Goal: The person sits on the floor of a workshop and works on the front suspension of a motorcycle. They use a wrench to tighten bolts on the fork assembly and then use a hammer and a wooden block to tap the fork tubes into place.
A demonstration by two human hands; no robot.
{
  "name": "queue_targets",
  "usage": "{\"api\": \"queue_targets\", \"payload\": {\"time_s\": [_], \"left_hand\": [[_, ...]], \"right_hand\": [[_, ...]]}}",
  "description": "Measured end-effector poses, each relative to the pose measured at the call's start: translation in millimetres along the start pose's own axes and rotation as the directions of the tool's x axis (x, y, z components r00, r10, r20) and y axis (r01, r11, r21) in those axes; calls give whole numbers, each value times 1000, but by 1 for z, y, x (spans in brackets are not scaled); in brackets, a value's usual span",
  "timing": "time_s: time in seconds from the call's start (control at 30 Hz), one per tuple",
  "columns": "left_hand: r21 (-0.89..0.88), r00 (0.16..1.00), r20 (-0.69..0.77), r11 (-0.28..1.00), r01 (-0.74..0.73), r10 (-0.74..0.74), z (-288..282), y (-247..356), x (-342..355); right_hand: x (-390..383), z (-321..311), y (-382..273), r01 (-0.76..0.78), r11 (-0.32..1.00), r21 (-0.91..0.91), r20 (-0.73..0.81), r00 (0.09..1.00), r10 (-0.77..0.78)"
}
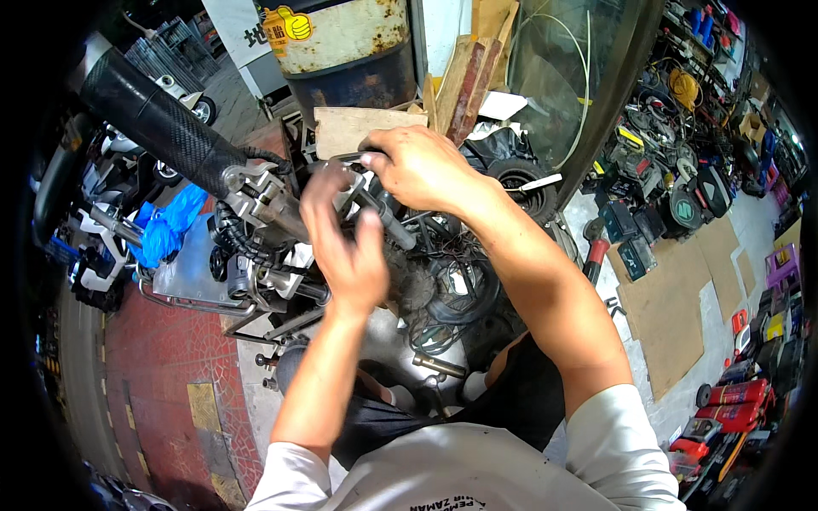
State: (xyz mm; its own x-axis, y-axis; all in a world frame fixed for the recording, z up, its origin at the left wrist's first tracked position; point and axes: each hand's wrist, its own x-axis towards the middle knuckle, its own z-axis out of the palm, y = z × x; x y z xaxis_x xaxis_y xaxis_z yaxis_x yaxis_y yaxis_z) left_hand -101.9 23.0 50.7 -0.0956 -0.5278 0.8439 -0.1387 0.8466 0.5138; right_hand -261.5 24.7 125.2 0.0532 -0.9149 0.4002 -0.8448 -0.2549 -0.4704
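Observation:
My right hand point(419, 166) is closed, its fingers curled around a thin dark metal bar point(345, 157) that sticks out to the left. Most of that bar is hidden by the fingers. Beside and slightly below it, my left hand point(348, 255) is blurred by motion, with its thumb apart from the raised fingers and nothing visible between them. Both hands hover over a cluttered metal assembly. A grey cylindrical part point(397, 228) shows between them. To the left, a thick black carbon-patterned tube point(162, 111) runs down to a metal clamp point(256, 189).
A rusty drum point(349, 51) and wooden boards point(477, 85) stand behind. Tangled cables point(460, 289) and a metal socket-like tube point(439, 366) lie below. A red-handled tool point(596, 260), cardboard point(673, 307) and crowded tools fill the right. A blue plastic bag point(170, 226) hangs at left.

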Motion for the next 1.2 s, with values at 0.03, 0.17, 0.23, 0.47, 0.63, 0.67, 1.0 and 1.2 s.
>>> {"api": "queue_targets", "payload": {"time_s": [0.03, 0.17, 0.23, 0.47, 0.63, 0.67, 1.0, 1.2], "left_hand": [[-170, 997, 68, 984, 58, -46, -7, 6, -17], [277, 924, 264, 939, 203, -278, -7, -21, -54], [556, 861, 247, 792, 251, -446, -7, -25, -51], [493, 562, 419, 698, 520, -714, 5, -90, -19], [207, 526, 620, 767, 607, -583, 15, -118, -11], [137, 540, 648, 780, 611, -537, 15, -121, -12], [141, 543, 633, 772, 620, -552, 17, -125, -13], [311, 564, 574, 795, 521, -594, 12, -135, -18]], "right_hand": [[2, 3, 3, 27, 1000, 1, -36, 999, -27], [2, 10, 5, 70, 997, 14, -36, 997, -70], [-2, 5, 0, 54, 999, -4, -6, 999, -54], [-6, 2, 2, 71, 995, 71, 14, 997, -72], [-6, -2, 3, 125, 988, 95, 8, 992, -126], [-4, -3, 4, 143, 985, 100, -2, 990, -143], [15, 2, 14, 207, 975, -81, -54, 976, -212], [7, -39, -20, 29, 887, 460, -146, 988, 44]]}}
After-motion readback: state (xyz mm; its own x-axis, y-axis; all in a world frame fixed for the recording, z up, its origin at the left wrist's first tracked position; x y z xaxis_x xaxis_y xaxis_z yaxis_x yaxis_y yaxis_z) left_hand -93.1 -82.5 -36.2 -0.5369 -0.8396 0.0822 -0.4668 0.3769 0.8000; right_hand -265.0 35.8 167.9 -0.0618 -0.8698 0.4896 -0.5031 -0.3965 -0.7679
